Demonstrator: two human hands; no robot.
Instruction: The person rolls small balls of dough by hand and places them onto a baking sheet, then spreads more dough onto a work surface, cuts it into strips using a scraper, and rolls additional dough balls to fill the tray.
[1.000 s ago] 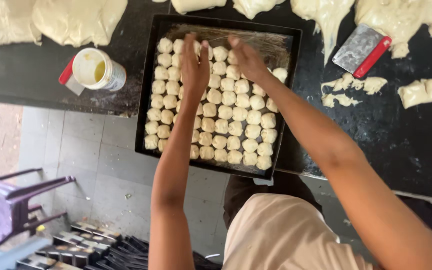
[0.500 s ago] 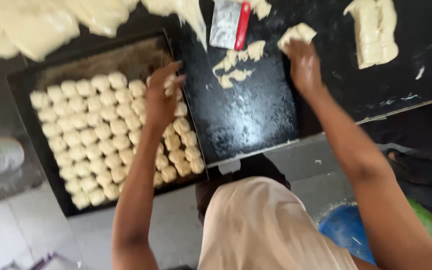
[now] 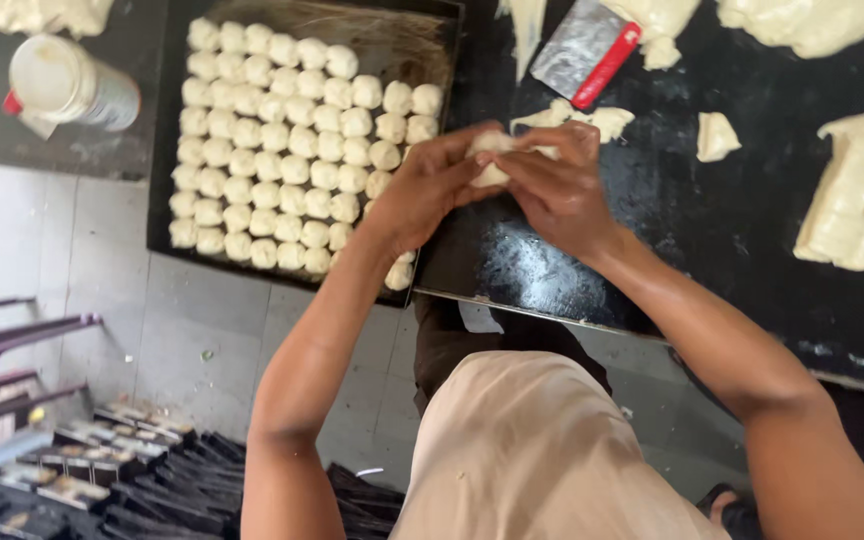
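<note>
Both hands meet over the near edge of the dark desk [image 3: 752, 230], with a small lump of dough [image 3: 493, 158] pinched between them. The left hand [image 3: 432, 190] closes its grip on the lump from the tray side, and the right hand [image 3: 560, 185] presses in from the other side, fingers curled narrow over it. The lump is mostly hidden by the fingers, so its long axis cannot be told. The baking tray [image 3: 407, 45] of dough balls [image 3: 282, 170] lies just to the left, nearer the left hand.
</note>
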